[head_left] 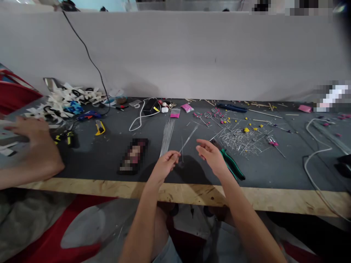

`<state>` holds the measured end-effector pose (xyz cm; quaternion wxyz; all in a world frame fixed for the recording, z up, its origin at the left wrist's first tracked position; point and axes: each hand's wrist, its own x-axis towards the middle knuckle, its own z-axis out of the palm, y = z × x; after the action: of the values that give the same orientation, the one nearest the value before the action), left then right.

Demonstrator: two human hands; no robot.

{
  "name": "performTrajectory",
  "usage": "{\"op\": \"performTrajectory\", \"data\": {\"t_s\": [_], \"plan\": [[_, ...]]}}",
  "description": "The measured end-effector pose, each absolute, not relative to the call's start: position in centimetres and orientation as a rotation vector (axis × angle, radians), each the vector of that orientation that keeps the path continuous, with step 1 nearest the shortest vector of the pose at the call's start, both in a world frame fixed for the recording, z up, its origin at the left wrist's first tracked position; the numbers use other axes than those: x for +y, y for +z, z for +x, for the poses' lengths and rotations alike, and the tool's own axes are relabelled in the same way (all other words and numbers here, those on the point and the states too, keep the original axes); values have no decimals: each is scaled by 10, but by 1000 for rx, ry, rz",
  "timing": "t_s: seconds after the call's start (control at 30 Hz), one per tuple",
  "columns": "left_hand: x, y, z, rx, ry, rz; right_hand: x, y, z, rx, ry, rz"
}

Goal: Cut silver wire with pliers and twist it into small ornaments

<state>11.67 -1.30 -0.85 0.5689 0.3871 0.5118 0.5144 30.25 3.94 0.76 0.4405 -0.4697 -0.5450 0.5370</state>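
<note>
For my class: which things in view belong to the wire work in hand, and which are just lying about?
Probably belonging: wires in the left hand; wire bundle; loose wire pile; green-handled pliers.

Seemingly lying about: phone; yellow utility knife; black box.

Three pink packets (175, 113), two white cables (140, 117), one black cord (85, 46), one phone (133, 156), one yellow knife (100, 128). One pair of green pliers (226, 155), one of yellow-and-black pliers (70, 139). White strips (64, 95) make one heap, wires (166, 137) one bundle and one loose pile (240, 140), all too many to count; the wires in the left hand (165, 164) are too fine to count.
</note>
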Motion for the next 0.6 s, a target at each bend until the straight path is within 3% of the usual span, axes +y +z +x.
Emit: {"op": "performTrajectory", "data": {"t_s": [0.2,0.37,0.6], "plan": [[-15,-7,129,1432,1030,1410,33,3,329,-872,1387,-949],[-10,-8,130,1429,1115,1235,36,-3,354,-796,1335,-975],[-11,2,138,1022,1514,721,26,-5,368,-825,1295,-1031]]}}
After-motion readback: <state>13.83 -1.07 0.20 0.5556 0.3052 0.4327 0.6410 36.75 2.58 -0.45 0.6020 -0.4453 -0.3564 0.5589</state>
